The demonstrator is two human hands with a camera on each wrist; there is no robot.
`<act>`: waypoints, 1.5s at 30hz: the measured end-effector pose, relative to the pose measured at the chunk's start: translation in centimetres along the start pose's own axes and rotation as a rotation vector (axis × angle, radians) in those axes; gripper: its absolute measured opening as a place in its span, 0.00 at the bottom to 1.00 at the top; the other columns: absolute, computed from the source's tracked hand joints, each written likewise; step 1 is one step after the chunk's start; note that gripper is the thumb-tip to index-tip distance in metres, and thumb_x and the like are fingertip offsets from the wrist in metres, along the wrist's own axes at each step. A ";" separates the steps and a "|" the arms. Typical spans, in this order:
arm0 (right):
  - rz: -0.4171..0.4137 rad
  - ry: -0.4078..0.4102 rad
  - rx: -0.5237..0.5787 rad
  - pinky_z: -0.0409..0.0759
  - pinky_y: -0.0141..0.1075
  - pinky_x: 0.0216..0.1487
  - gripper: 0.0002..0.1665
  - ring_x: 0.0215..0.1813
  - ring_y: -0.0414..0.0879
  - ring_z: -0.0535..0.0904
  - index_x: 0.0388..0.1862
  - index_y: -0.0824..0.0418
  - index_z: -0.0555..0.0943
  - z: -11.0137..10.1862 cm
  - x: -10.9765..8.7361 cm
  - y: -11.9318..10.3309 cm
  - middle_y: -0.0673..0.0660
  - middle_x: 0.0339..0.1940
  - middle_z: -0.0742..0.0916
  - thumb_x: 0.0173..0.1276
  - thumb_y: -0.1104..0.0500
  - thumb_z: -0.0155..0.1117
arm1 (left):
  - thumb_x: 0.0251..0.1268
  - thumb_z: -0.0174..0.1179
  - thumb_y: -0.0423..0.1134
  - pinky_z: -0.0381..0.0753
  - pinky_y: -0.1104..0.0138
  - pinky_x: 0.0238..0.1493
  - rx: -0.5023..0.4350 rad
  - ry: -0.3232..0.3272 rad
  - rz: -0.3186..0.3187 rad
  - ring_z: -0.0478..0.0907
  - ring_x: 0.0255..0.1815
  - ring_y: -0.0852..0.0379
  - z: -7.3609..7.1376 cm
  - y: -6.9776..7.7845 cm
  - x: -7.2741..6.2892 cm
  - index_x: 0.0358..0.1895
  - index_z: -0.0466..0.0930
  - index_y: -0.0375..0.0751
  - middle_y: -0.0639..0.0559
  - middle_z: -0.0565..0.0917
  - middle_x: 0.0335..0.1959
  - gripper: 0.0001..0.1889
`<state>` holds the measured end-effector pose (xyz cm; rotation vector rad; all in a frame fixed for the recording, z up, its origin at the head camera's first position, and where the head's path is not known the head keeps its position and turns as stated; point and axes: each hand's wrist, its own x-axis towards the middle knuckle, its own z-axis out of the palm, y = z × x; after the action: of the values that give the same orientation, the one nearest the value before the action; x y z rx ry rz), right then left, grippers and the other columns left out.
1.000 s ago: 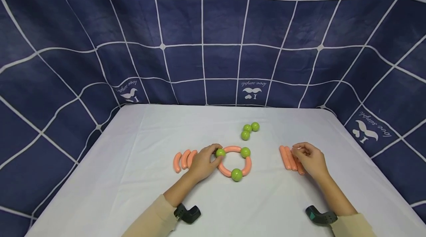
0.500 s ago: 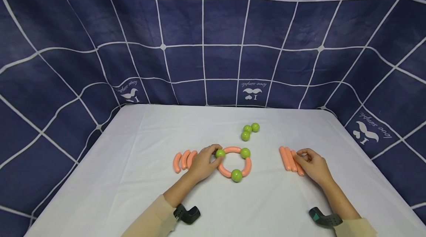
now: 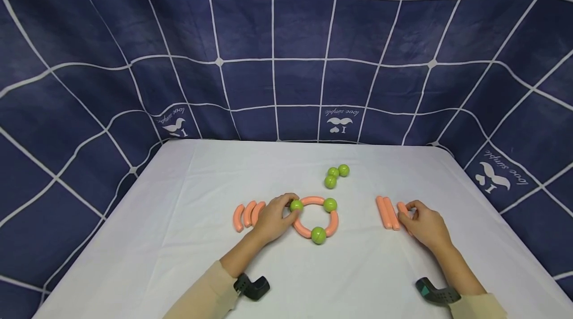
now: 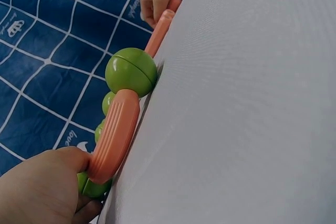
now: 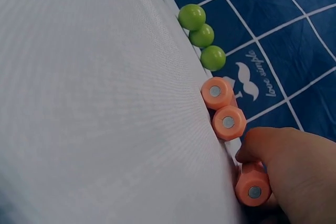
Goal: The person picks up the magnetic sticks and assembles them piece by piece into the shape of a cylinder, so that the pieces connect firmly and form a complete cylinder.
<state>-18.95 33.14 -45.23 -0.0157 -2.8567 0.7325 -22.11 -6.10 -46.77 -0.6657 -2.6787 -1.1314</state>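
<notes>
A ring of curved orange rods and green balls, with a curved rod [image 3: 333, 223] on its right side, lies mid-table. At the ring's left, my left hand [image 3: 273, 219] holds a green ball [image 3: 296, 205] between thumb and fingers. Its thumb also touches the ribbed curved rod's end [image 4: 100, 171] in the left wrist view. My right hand [image 3: 426, 227] pinches a straight orange rod [image 3: 402, 207], whose grey disc end [image 5: 254, 192] shows in the right wrist view. Two straight rods [image 3: 387, 213] lie side by side just left of it, apart from the held one.
Several loose green balls [image 3: 330, 181] sit together behind the ring. Spare curved rods [image 3: 238, 218] lie left of my left hand, partly covered by it. A white cloth covers the table [image 3: 201, 169]. A dark blue gridded curtain [image 3: 295, 85] hangs behind it.
My right hand has drawn the straight rod slightly to the right, opening a gap from the other two. The left hand and the ring stay put.
</notes>
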 end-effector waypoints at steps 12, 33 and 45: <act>0.118 0.141 0.163 0.66 0.33 0.17 0.22 0.16 0.41 0.69 0.45 0.75 0.74 0.3 0.0 0.3 0.51 0.15 0.77 0.67 0.55 0.57 | 0.67 0.60 0.44 0.74 0.56 0.54 -0.021 -0.008 -0.012 0.76 0.52 0.54 0.2 -0.2 0.0 0.54 0.77 0.47 0.53 0.81 0.47 0.15; 0.060 0.126 0.490 0.78 0.32 0.24 0.27 0.21 0.45 0.81 0.61 0.70 0.63 -0.8 -0.5 -4.8 0.57 0.26 0.87 0.74 0.54 0.54 | 0.67 0.61 0.44 0.74 0.56 0.53 -0.040 -0.002 -0.018 0.76 0.51 0.55 0.1 -0.2 0.0 0.53 0.77 0.48 0.54 0.81 0.46 0.14; -0.152 0.055 0.503 0.72 0.32 0.21 0.20 0.18 0.42 0.74 0.57 0.65 0.64 0.6 -1.2 -9.0 0.59 0.22 0.84 0.70 0.64 0.57 | 0.68 0.60 0.45 0.74 0.55 0.54 -0.040 -0.008 -0.020 0.76 0.53 0.53 0.1 -0.2 0.0 0.55 0.77 0.47 0.53 0.81 0.48 0.15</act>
<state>-17.59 24.90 -41.66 0.2446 -2.5068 1.3618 -22.22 -6.16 -46.98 -0.6525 -2.6818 -1.1930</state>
